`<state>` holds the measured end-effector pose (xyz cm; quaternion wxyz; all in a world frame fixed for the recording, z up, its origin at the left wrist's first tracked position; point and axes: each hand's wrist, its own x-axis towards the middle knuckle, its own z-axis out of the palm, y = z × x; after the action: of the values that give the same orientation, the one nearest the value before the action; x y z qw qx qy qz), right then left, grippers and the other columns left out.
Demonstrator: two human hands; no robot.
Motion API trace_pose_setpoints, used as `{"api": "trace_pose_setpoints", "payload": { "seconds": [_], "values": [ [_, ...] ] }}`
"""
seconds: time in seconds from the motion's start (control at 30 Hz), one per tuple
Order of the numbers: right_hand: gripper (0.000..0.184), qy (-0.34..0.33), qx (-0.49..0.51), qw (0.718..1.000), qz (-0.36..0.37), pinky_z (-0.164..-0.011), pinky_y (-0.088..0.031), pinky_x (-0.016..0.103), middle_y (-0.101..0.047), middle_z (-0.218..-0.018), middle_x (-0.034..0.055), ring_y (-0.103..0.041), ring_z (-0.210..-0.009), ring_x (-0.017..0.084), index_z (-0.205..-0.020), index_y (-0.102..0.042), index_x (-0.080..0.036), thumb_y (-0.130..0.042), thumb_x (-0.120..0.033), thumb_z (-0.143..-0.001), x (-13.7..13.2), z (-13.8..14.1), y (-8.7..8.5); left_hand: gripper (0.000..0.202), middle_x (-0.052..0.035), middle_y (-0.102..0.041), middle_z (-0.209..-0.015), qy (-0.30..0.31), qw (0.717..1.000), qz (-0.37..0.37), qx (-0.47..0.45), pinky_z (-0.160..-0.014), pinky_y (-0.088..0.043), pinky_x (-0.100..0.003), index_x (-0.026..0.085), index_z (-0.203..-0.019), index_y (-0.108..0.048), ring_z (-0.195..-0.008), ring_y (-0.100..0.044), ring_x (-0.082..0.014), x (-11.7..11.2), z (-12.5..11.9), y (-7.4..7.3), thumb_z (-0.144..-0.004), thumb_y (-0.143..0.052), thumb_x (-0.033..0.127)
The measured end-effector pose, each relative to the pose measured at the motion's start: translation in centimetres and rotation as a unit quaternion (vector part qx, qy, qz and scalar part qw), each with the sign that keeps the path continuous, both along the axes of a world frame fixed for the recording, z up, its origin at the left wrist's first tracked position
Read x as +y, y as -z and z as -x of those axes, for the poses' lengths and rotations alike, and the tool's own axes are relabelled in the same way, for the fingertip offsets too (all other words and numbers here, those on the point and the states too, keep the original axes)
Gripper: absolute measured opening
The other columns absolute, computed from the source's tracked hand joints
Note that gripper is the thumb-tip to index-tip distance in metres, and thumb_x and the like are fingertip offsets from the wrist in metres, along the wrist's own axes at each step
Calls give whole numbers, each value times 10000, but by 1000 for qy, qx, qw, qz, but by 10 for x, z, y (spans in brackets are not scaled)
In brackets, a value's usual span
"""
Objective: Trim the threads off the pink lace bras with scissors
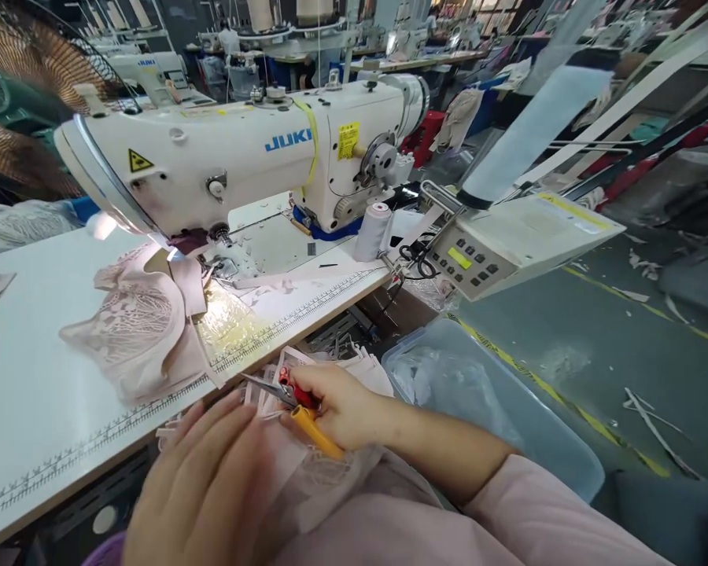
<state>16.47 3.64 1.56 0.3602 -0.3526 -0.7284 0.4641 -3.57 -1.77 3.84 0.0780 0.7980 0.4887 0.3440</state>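
My right hand (345, 409) is closed around small thread snips (277, 387) with red and yellow handles, blades pointing left, just below the table's front edge. My left hand (204, 479) lies flat with fingers stretched out on pale pink fabric pieces (312, 479) in my lap. A pink lace bra piece (135, 322) lies on the white table (29, 393) under the presser foot of a white JUKI sewing machine (241, 149).
A white thread cone (373, 230) stands by the machine. A control panel (507, 244) juts off the table's right end. A clear plastic bin (495, 401) sits on the floor to my right. A fan (17, 102) stands at back left.
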Motion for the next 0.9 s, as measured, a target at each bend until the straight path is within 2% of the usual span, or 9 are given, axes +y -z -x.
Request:
{"api": "trace_pose_setpoints", "payload": {
  "seconds": [0.03,0.1,0.17,0.27,0.33,0.5,0.67,0.77,0.9],
  "values": [
    [316,-7,0,1000,0,-516,-295,202,-386,-623,-58,-318,-568,83,-617,-298,-205,-609,-191,-669,0,0,-1,166,-68,-715,-928,28,997,-40,56,-911,-453,-408,222,-922,-653,-924,-657,-265,5,-9,-6,-758,-638,204],
    [297,-10,6,1000,2,-527,-310,206,-407,-637,-51,-347,-578,86,-629,-317,-204,-609,-202,-683,-2,1,-3,90,-37,-685,-749,51,994,-20,95,-666,-498,-312,217,-802,-655,-690,-650,-204,15,-18,-11,-805,-569,242],
    [293,3,21,999,28,-521,-322,210,-420,-632,-50,-366,-568,90,-650,-354,-203,-635,-264,-705,-3,3,-2,168,3,-646,-661,30,993,104,54,-528,-456,-245,232,-745,-638,-584,-610,-159,22,-18,-12,-842,-517,298],
    [378,-4,66,994,91,-521,-364,221,-469,-644,-47,-412,-561,100,-740,-451,-198,-734,-431,-647,-5,5,1,205,40,-648,-652,-32,956,286,-56,-558,-450,-200,247,-734,-623,-611,-605,-136,25,-12,-13,-833,-528,399],
    [487,-21,84,990,113,-543,-396,229,-515,-700,-34,-453,-591,110,-813,-499,-194,-795,-482,-555,-6,6,2,221,45,-635,-634,-65,930,341,-120,-595,-438,-196,241,-697,-616,-627,-586,-138,23,-9,-16,-807,-549,421],
    [419,-17,56,991,123,-532,-386,223,-506,-683,-38,-434,-576,98,-756,-469,-193,-775,-434,-601,-8,7,0,242,-7,-699,-751,-131,861,414,-265,-673,-477,-241,217,-737,-663,-745,-604,-197,20,-9,-20,-693,-673,455],
    [387,2,62,988,142,-494,-351,214,-451,-616,-56,-400,-547,92,-717,-426,-197,-730,-425,-649,-12,9,0,350,-20,-689,-667,-176,788,466,-362,-521,-485,-217,193,-759,-676,-566,-571,-154,17,-9,-15,-576,-776,473],
    [398,-4,63,986,152,-483,-328,205,-429,-604,-64,-380,-543,87,-728,-424,-198,-718,-458,-667,-13,9,1,324,3,-653,-587,-179,766,472,-397,-447,-422,-174,190,-727,-661,-470,-511,-102,15,-13,-16,-584,-784,453],
    [404,-74,9,991,112,-501,-331,209,-439,-641,-55,-383,-561,88,-723,-403,-200,-681,-493,-695,-3,-2,-3,305,19,-599,-536,-154,768,462,-415,-441,-389,-165,179,-680,-649,-445,-472,-82,12,-19,-18,-606,-771,450]
  ]
}}
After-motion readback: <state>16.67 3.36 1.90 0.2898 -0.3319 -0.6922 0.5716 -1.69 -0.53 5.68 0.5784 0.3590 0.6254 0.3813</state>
